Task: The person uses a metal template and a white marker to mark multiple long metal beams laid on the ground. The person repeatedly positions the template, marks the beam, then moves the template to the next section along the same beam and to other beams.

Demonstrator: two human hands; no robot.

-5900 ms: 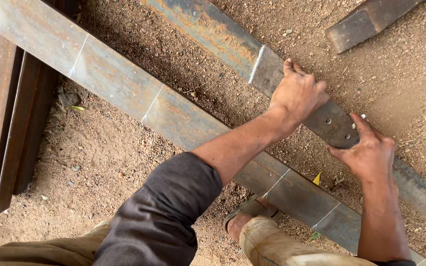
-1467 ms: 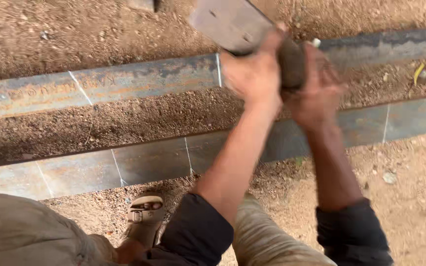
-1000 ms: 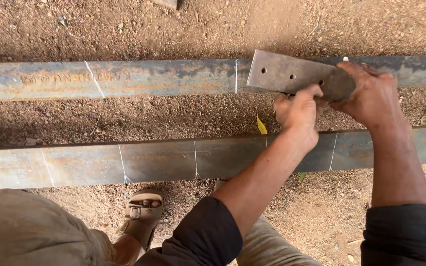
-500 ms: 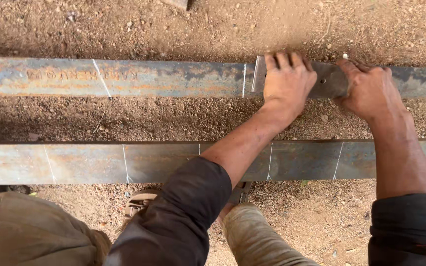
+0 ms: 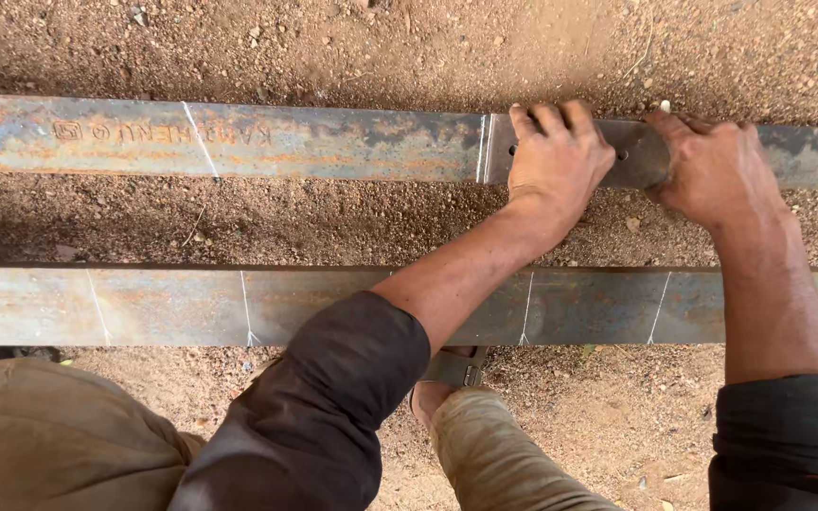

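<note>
So you've got both hands up on the far steel bar, the rusty one lying flat in the dirt, and they're pressing a small grey metal plate down on top of it. Your left hand is spread flat over the left half of the plate, fingers hooked over the far edge, so it's pinning the thing rather than gripping it. Your right hand sits on the plate's right end with a little white stub of chalk poking up by the fingertips, though I can't tell exactly how you're pinching it. The plate's left edge lines up just beside a chalk line across the bar. The near steel bar runs parallel, under your forearms, with several white chalk marks across it too. Sandy ground lies between the two bars, and your sandalled foot is tucked just below the near one.
</note>
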